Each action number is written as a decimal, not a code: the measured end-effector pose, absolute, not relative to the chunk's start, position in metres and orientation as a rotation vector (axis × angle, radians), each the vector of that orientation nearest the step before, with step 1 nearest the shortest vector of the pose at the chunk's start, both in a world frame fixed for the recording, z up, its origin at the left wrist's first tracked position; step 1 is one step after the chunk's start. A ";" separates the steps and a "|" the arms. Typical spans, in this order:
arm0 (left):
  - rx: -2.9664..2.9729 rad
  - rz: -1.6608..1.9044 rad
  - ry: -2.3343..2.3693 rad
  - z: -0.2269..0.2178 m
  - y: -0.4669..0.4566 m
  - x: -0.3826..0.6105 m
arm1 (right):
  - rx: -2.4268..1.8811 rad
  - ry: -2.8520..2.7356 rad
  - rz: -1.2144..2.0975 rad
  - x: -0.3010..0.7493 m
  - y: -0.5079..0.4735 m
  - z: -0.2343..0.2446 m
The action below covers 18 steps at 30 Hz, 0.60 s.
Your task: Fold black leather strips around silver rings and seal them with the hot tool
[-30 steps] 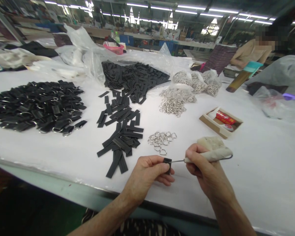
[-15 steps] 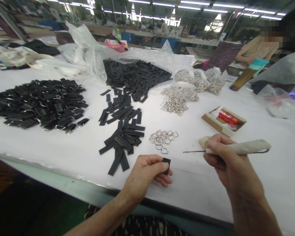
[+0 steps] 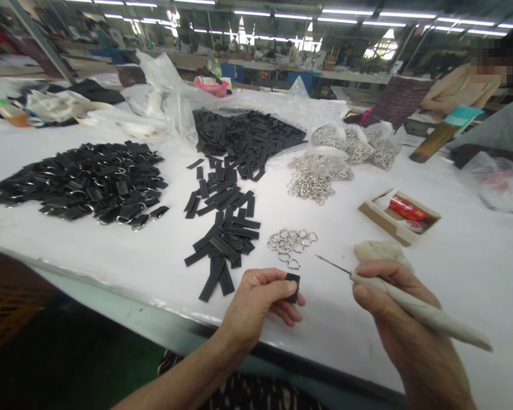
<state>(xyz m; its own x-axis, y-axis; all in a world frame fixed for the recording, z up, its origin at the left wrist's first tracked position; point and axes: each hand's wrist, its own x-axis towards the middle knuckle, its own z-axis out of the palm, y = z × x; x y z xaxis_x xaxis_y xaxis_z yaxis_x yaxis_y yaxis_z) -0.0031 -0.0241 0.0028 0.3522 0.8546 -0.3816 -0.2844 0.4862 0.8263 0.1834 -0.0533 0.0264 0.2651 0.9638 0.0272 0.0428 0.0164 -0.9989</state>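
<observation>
Between thumb and fingers, my left hand [image 3: 265, 299] pinches a small folded black strip [image 3: 293, 287] just above the table's near side. My right hand [image 3: 404, 319] is closed round the pale wrapped handle of an awl [image 3: 423, 310], whose thin metal tip points left and slightly up. Beyond the left hand lies a small cluster of metal D-rings [image 3: 291, 242]. To its left, flat black strips [image 3: 228, 239] lie in a loose overlapping heap. A pale, lumpy block [image 3: 382, 250] rests just behind the right hand.
Black tabs with rings [image 3: 89, 182] are piled at left. More strips [image 3: 248, 139] spill from a plastic bag. Bagged rings [image 3: 359, 142], an open box with a red tube [image 3: 389, 226] and a tilted bottle [image 3: 447, 134] stand at right. A person [image 3: 457, 91] sits across the table.
My right hand has turned the awl from nearly level to slanting, its handle end now lower right. The left hand still pinches the folded strip. The whole view has shifted slightly.
</observation>
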 end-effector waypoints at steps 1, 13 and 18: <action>0.725 0.837 0.921 0.002 -0.024 -0.003 | -1.342 -1.057 0.967 0.184 -0.054 0.025; 0.732 0.869 0.937 0.005 -0.024 -0.009 | -1.530 -1.205 0.691 0.168 -0.057 0.031; 0.798 0.892 0.980 0.011 -0.024 -0.023 | -1.533 -1.201 0.739 0.154 -0.058 0.024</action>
